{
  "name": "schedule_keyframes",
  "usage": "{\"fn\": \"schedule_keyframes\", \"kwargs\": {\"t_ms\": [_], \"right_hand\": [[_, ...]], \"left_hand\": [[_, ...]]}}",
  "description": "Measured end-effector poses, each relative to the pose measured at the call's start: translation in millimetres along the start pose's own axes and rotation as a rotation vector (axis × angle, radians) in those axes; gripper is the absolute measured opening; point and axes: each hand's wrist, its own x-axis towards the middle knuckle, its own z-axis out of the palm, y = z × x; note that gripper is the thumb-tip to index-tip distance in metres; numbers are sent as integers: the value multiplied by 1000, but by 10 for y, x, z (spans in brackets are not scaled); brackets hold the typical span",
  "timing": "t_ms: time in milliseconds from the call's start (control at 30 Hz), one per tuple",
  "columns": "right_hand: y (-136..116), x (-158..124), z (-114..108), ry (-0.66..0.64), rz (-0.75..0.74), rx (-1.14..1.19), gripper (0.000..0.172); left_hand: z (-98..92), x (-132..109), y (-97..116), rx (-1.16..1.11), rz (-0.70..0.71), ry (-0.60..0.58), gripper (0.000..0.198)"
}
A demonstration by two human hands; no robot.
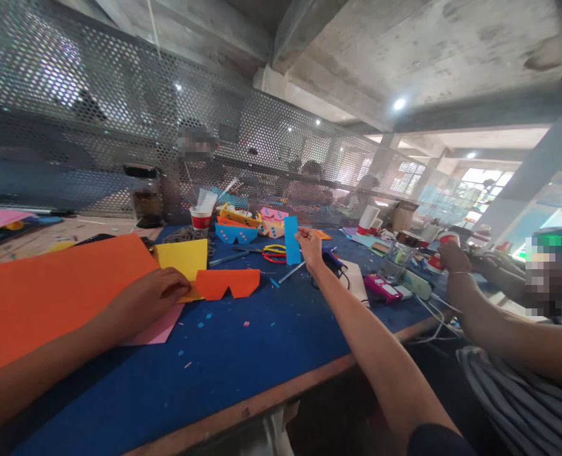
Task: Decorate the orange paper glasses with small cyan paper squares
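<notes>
My right hand (310, 247) pinches a narrow blue paper strip (291, 240) by its right edge, upright above the table. On the left, my left hand (162, 291) has its fingers curled together over the lower edge of a yellow paper sheet (186, 254). Its fingertips are beside the left end of an orange paper glasses cutout (228, 283) with a notch at the bottom. Whether they grip the cutout or the yellow sheet is hidden. A large orange sheet (62, 291) lies under my left forearm, with a pink sheet (160, 326) partly beneath it.
Finished-looking paper glasses (236, 233) stand at the back beside a red-and-white cup (201, 218). Scissors (274, 253) lie mid-table, and paper scraps (200, 325) dot the blue surface (252, 354). A jar (144, 196) stands back left. A co-worker's arm (485, 323) reaches in at right.
</notes>
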Motion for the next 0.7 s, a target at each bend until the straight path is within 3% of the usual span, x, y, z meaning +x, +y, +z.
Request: {"fn": "schedule_keyframes", "kwargs": {"t_ms": [200,367,533,700], "right_hand": [[-181,-92,79,-34,-39,97,26],[-454,-325,267,-148,-104,183,29],[-738,-705,529,-288,-128,218,28],[-918,-1150,727,-456,-119,239,29]], "left_hand": [[-31,-16,23,1,-34,2,35],[-138,-56,125,8,-17,194,34],[-200,-136,340,-118,46,306,35],[-152,-217,543,-270,28,222,35]]}}
